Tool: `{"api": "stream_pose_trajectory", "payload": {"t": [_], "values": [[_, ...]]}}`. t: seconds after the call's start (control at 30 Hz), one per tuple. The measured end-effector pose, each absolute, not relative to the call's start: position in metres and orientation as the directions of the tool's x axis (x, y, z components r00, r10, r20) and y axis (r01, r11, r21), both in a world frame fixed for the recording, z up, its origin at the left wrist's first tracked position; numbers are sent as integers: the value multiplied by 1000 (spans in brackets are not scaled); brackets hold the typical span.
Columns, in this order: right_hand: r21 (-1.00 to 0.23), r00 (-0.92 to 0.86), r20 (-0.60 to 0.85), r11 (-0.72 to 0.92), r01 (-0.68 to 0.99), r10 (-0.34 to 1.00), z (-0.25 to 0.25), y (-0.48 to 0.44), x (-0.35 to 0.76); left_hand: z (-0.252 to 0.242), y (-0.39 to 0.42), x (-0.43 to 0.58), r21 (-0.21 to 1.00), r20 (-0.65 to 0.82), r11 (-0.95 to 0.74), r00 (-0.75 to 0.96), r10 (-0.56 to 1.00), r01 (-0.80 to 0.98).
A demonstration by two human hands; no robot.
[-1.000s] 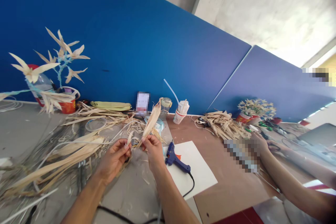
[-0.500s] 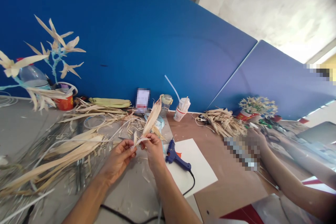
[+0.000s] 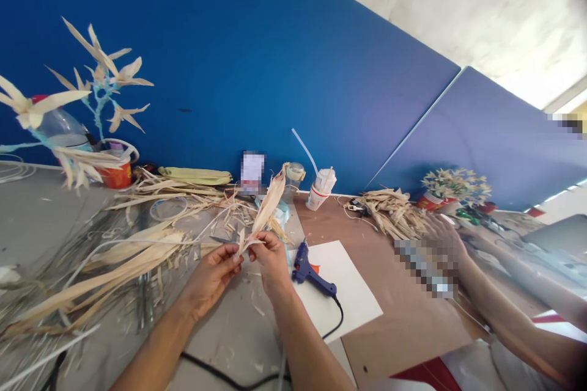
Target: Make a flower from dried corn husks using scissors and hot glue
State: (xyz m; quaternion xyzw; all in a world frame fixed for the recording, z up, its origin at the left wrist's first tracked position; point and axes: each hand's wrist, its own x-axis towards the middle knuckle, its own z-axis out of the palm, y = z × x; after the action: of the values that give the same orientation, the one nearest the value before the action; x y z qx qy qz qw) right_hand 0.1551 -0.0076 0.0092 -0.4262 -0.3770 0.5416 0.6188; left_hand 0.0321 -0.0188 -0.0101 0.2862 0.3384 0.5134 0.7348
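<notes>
Between both hands, low over the table, is a dry corn husk [image 3: 270,198], its broad end pointing up and away. My left hand [image 3: 217,272] pinches a narrow strip at its near end, thumb against fingers. The fingers of my right hand [image 3: 270,253] are closed on the husk close beside, a thin curled strip lying across them. Exactly how the strips join is hidden by the fingertips. Just right of my right hand, a blue glue gun [image 3: 312,272] lies on a white sheet [image 3: 360,302].
Loose husks [image 3: 105,275] and stems spread over the left side. Husk flowers [image 3: 98,85] stand in a red cup [image 3: 117,174] by a plastic bottle [image 3: 64,128]. White cups [image 3: 316,195] stand along the blue partition [image 3: 220,61]. At right, another person's arm [image 3: 499,311] reaches near a husk pile [image 3: 394,211].
The whole view has shifted slightly. My hands keep almost the same grip on the husk. The other person's hand at right has lifted and spread a little.
</notes>
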Motion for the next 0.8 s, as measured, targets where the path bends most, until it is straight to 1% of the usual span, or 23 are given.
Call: {"api": "stream_pose_trajectory", "payload": {"t": [0.17, 0.27, 0.4, 0.5, 0.57, 0.67, 0.8], "values": [[-943, 157, -2, 51, -329, 988, 5, -4, 158, -12, -18, 31, 772, -213, 309, 233, 949, -555], [-910, 173, -26, 49, -412, 985, 4, -1, 164, -10, -18, 29, 741, -216, 308, 222, 951, -597], [-820, 1, -70, -57, -570, 998, 10, -1, 170, -6, -20, 28, 682, -211, 348, 282, 936, -643], [-778, -112, -68, -123, -616, 991, 13, -4, 172, -5, -23, 27, 632, -217, 414, 363, 906, -655], [-777, -155, -56, -141, -614, 986, 14, -6, 172, -5, -24, 26, 613, -219, 462, 424, 879, -641], [-808, -158, -33, -119, -577, 987, 13, -7, 171, -5, -26, 26, 597, -215, 517, 498, 840, -614], [-840, -178, 4, -93, -534, 984, 14, -8, 171, -5, -28, 25, 574, -198, 535, 530, 825, -620]]}}
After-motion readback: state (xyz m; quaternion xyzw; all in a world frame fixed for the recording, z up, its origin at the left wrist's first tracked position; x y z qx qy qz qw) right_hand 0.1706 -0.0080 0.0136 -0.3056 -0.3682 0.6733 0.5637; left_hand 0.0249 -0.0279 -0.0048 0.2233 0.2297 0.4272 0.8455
